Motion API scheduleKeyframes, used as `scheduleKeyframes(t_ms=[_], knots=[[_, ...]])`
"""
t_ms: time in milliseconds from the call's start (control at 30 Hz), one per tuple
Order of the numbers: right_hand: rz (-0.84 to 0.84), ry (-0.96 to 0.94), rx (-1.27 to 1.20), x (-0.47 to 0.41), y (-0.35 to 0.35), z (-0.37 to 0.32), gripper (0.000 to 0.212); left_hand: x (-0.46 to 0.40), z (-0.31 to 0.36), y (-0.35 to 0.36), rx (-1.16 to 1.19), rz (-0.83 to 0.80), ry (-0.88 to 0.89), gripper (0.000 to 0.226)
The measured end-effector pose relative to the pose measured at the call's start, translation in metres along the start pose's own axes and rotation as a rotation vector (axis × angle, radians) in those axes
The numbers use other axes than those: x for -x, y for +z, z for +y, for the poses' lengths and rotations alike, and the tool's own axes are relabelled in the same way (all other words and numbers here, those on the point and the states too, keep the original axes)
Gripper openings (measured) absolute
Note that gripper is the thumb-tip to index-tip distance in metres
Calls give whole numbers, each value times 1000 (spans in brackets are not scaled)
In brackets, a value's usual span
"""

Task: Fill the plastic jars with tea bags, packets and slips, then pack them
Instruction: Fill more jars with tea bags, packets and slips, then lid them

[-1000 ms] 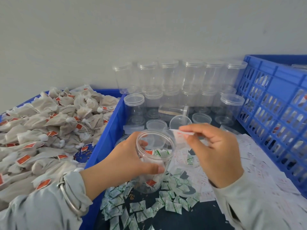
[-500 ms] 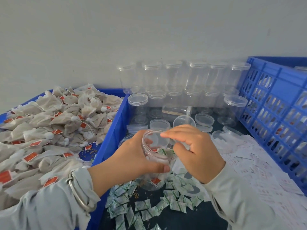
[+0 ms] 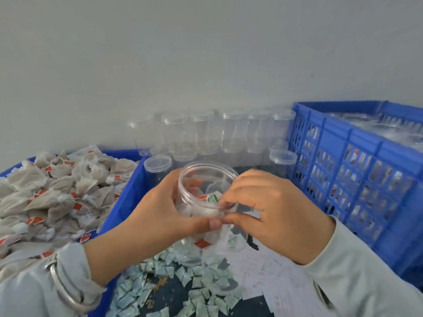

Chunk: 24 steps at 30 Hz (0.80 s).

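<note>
Two blue crates were there: the right crate point(image 3: 357, 143) with jars inside, the left crate point(image 3: 123, 195) heaped with tea bags point(image 3: 57, 191). Behind, six capped jars point(image 3: 231, 131) stood on top. The left hand point(image 3: 160, 216) gripped the open jar point(image 3: 206, 200), now lifted higher than before; the right hand point(image 3: 272, 216) pinched a slip point(image 3: 220, 216) at its rim.

A plain pale grey wall point(image 3: 206, 53) under soft, even light.
</note>
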State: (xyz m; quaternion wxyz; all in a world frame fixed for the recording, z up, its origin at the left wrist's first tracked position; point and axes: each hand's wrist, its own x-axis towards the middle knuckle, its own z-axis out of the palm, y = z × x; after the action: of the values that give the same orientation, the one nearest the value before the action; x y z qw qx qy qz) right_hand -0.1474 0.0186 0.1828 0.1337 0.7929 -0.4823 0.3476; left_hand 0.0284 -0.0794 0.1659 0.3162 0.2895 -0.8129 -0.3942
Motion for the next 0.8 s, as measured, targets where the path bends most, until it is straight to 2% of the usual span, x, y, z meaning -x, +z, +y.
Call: scheduleKeyframes(t_ms=[100, 200, 367, 433, 500, 533, 633, 733, 800], knots=[[77, 16, 103, 5, -42, 9, 14, -27, 38, 15, 32, -28, 116, 80], [174, 47, 231, 13, -90, 23, 15, -59, 78, 40, 58, -49, 233, 90], [253, 134, 446, 28, -178, 51, 16, -112, 156, 94, 112, -59, 402, 76], [275, 173, 533, 32, -213, 66, 15, -135, 185, 119, 130, -23, 433, 83], [290, 218, 583, 35, -241, 83, 17, -155, 203, 145, 170, 21, 393, 100], [303, 250, 602, 38, -256, 94, 18, -165, 211, 162, 179, 46, 365, 101], [347, 373, 630, 50, -290, 131, 20, -182, 215, 210, 165, 109, 267, 84], [354, 520, 650, 67, -312, 172, 20, -189, 208, 257, 180, -4, 203, 43], [331, 633, 659, 82, -319, 200, 18, -190, 203, 281, 140, -65, 220, 22]])
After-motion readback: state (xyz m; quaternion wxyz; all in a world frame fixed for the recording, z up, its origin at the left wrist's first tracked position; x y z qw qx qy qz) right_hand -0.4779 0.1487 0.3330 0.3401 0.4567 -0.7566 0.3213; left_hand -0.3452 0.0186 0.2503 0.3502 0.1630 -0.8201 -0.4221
